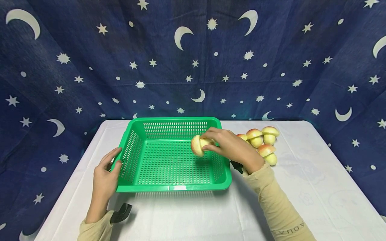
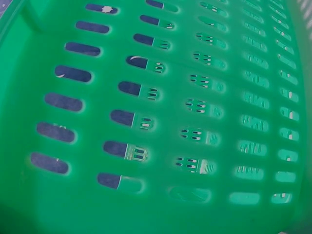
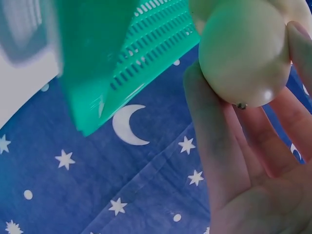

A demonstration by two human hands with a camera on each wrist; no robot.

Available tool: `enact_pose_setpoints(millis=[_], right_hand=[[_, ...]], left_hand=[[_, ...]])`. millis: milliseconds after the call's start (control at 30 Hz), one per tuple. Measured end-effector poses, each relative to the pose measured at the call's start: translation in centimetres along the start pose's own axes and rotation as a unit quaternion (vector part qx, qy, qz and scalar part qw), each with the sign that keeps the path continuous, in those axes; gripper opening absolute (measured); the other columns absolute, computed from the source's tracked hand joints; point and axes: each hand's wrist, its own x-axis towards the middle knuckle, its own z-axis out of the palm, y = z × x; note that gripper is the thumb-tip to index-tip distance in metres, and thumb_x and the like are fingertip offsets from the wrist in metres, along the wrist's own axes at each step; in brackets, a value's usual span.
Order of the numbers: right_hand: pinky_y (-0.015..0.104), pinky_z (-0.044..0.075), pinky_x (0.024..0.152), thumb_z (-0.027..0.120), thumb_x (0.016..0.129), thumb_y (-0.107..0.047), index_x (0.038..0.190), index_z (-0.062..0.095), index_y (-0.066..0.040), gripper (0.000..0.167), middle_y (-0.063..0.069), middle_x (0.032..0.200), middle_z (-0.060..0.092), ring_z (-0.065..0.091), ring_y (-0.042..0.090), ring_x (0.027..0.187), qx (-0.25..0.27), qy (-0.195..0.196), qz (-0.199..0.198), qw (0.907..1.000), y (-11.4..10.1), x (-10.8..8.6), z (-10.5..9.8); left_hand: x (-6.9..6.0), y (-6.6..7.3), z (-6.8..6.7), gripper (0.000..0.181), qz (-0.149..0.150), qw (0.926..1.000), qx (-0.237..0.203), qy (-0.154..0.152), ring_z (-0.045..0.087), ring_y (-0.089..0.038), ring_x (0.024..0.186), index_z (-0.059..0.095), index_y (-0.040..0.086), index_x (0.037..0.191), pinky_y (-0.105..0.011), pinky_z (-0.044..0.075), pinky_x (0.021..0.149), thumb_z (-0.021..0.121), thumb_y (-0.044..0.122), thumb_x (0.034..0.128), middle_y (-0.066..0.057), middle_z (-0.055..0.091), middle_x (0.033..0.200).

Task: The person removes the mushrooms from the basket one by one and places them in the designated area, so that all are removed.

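A green plastic basket [image 1: 175, 188] with slotted walls stands on the table. My left hand [image 1: 105, 175] grips its left rim, thumb and fingers either side of the edge. Above the right part of the basket, my right hand [image 1: 233, 145] pinches a toy mushroom [image 1: 197, 146] by its pale stem, the red-yellow cap pointing left. The right wrist view shows the rounded stem end [image 3: 246, 53] between thumb and fingers. In the left wrist view the slotted basket wall [image 2: 97, 204] fills the picture and no hand shows.
Several more toy mushrooms [image 1: 266, 150] lie in a cluster right of the basket, partly hidden by my right hand. A white cloth covers the table [image 1: 301, 201]. Behind it hangs a dark blue curtain [image 1: 163, 83] with moons and stars.
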Motion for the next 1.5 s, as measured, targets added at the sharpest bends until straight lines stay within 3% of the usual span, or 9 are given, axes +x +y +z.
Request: enact_pose_setpoints(millis=[233,700,1000,1200,1333,1500], right_hand=[[0.027,0.053,0.075,0.072,0.09,-0.03,0.118,0.07,-0.011,0.034,-0.002,0.107,0.066,0.061,0.008,0.083,0.005,0.014,0.01,0.9998,0.7,-1.0,-0.6],[0.035,0.054,0.088,0.071,0.091,-0.029,0.118,0.07,-0.006,0.036,0.003,0.112,0.069,0.064,0.015,0.097,0.01,0.044,0.041,0.9981,2.6,-2.7,-1.8],[0.033,0.053,0.079,0.07,0.092,-0.032,0.119,0.07,-0.012,0.033,-0.003,0.11,0.068,0.06,0.008,0.084,-0.009,0.059,0.048,0.9971,3.4,-4.1,-2.4],[0.032,0.052,0.078,0.07,0.093,-0.029,0.114,0.069,-0.013,0.027,-0.005,0.101,0.066,0.058,0.007,0.08,-0.005,0.065,0.046,0.9969,3.8,-4.7,-2.7],[0.033,0.052,0.078,0.07,0.093,-0.027,0.113,0.069,-0.012,0.026,-0.003,0.1,0.065,0.058,0.008,0.082,-0.006,0.066,0.051,0.9965,4.2,-5.1,-2.8],[0.036,0.052,0.082,0.072,0.091,-0.023,0.114,0.069,-0.009,0.027,0.0,0.105,0.068,0.061,0.013,0.089,-0.011,0.071,0.061,0.9956,4.8,-6.0,-3.1]], left_hand=[[0.0,0.0,0.0,0.041,0.005,1.0,-0.005,0.001,0.045,-0.024,0.137,0.059,0.01,0.139,-0.005,0.035,0.094,0.052,0.005,0.0991,-0.007,0.049,0.149],[0.0,-0.1,-0.2,0.041,0.003,1.0,-0.002,0.005,0.046,-0.021,0.135,0.059,0.012,0.139,-0.006,0.035,0.093,0.052,0.006,0.0995,-0.005,0.05,0.148],[0.1,-0.3,-0.1,0.04,0.008,0.9999,-0.006,0.001,0.046,-0.019,0.135,0.059,0.01,0.139,-0.008,0.036,0.097,0.053,0.006,0.0996,-0.007,0.049,0.148],[0.1,-0.2,-0.1,0.041,0.007,1.0,-0.004,0.001,0.044,-0.023,0.138,0.058,0.011,0.14,-0.017,0.037,0.103,0.052,0.007,0.0997,-0.007,0.049,0.149],[0.0,-0.1,-0.1,0.041,0.004,1.0,-0.003,0.0,0.044,-0.024,0.139,0.058,0.011,0.14,-0.021,0.037,0.105,0.052,0.007,0.0998,-0.007,0.049,0.149],[0.0,-0.1,-0.1,0.041,0.003,1.0,-0.004,-0.002,0.044,-0.024,0.138,0.058,0.011,0.14,-0.016,0.037,0.103,0.052,0.007,0.0997,-0.007,0.049,0.148]])
